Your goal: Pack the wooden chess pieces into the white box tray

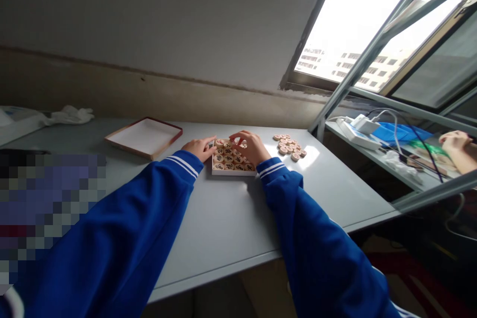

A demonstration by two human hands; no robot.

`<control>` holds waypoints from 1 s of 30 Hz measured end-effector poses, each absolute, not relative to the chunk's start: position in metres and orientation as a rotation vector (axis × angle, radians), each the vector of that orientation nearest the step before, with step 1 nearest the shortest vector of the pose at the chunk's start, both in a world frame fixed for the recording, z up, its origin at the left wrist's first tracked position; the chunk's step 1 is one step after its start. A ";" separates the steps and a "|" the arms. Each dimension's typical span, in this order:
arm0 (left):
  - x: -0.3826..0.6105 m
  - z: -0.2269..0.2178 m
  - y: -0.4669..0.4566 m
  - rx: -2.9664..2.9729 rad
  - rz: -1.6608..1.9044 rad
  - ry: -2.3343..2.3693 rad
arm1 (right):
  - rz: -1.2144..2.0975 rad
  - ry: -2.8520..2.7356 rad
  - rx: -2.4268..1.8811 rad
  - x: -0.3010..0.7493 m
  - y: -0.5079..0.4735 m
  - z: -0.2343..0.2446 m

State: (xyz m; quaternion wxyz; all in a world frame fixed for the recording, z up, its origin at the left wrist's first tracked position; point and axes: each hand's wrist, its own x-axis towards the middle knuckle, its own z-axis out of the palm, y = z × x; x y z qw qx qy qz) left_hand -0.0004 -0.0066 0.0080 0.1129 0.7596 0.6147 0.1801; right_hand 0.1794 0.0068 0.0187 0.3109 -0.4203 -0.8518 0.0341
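A shallow white-sided box [234,173] on the desk holds rows of round wooden Chinese chess pieces [228,159] with carved characters, some red, some dark. My left hand [200,147] lies at the box's left side, fingers stretched towards its far left corner and thumb apart, touching the edge. Over the box's right part, my right hand [253,147] arches with bent fingers. Its thumb and index finger stand apart above the pieces, and no piece shows between them. The hand hides the box's right side. More loose chess pieces [289,145] lie in a cluster to the right.
The box lid [146,136], white inside with a reddish rim, lies upturned at the left. A wall runs behind the grey desk [219,223]. At right, a metal frame [337,92] borders a shelf with a power strip [359,134] and cables. Another person's hand [456,141] shows there.
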 end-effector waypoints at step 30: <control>0.001 0.012 -0.018 2.416 0.678 1.933 | -0.042 -2.222 -1.429 0.178 -0.002 0.017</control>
